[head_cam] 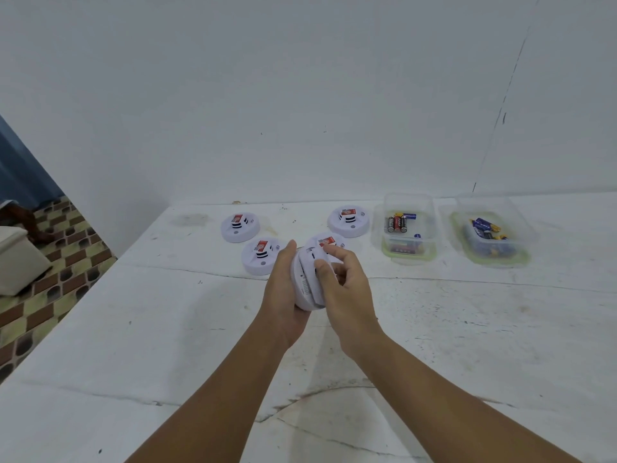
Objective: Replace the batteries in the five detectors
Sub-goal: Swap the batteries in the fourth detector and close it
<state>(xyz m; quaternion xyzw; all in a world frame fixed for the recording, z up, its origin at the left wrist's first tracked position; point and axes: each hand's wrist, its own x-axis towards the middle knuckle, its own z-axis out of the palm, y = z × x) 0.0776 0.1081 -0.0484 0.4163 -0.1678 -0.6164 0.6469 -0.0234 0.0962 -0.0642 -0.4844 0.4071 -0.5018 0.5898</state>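
Held on edge above the counter [167, 329], the detector [305, 279] sits cupped in the left hand [283, 295] while the right hand [344, 289] pinches its cover; a hard twist could drop it.

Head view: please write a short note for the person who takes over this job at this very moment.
Left hand cradles one detector on its edge above the table; right hand grips its other side.
Four other detectors lie on the table behind.
Batteries are in two clear boxes on the right: near box, far box.
Done: cannot tell; no detector shows an open battery bay.
Left: open the held detector, swap its batteries, then check the rest.
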